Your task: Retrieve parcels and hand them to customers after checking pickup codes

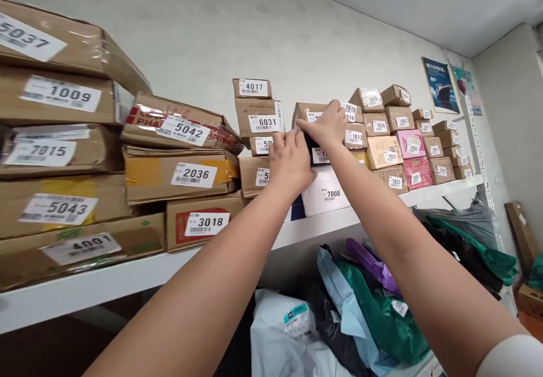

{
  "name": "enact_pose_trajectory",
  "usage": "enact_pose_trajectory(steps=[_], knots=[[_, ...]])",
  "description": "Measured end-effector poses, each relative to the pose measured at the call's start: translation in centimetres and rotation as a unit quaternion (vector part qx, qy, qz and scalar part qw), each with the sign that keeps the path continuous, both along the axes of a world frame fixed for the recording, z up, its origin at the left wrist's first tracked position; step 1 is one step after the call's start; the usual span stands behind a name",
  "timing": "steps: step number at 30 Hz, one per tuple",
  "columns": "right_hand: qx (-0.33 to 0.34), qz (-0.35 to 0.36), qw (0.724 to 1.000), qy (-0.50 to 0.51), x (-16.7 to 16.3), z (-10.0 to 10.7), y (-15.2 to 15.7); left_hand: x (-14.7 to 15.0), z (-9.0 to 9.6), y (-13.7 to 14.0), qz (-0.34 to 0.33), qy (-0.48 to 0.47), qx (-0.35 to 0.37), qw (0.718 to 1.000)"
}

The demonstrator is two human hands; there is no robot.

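My right hand (pixel 326 124) lies over the front of a brown cardboard box (pixel 303 110), thumb at its left side and fingers reaching over its top edge. Just lower left, my left hand (pixel 292 159) has its fingers curled at the left side of the stack; what they grip is hidden. Under the brown box sits a black box (pixel 318 155), partly covered by my hands. It rests on a white package (pixel 326 190) labelled 7008. Left of my hands rises a stack with a box labelled 6031 (pixel 257 118) and a small box labelled 4017 (pixel 252 88) on top.
A white shelf (pixel 186 264) carries several numbered cartons, including a box labelled 2036 (pixel 182 175) at left and a pink box (pixel 410 144) at right. Below are a white bag (pixel 271 331) and a green bag (pixel 382 309). A shelf post (pixel 477 139) stands at right.
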State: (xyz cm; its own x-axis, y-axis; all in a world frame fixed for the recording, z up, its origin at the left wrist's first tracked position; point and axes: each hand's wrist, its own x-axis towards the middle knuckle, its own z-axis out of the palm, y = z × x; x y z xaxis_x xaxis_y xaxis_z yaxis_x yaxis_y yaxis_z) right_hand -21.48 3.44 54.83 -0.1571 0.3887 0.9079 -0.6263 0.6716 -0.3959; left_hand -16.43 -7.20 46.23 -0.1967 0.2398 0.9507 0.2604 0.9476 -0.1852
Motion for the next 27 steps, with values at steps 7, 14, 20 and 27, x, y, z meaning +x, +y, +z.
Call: enact_pose_trajectory(steps=[7,14,20,27], knots=[[0.034,-0.021,0.996,0.079,-0.5,0.5,1.2,-1.3,0.0,0.4,0.020,0.031,0.001,0.999],[0.068,-0.015,0.997,-0.029,4.5,1.4,1.8,-2.7,0.0,1.3,0.007,0.075,0.054,0.996],[0.110,0.048,0.992,-0.033,4.1,2.5,1.7,-2.6,0.1,1.6,0.019,0.079,0.054,0.995],[0.064,0.045,0.997,-0.026,9.0,0.9,3.5,-2.6,0.1,1.8,0.040,0.071,0.045,0.996]])
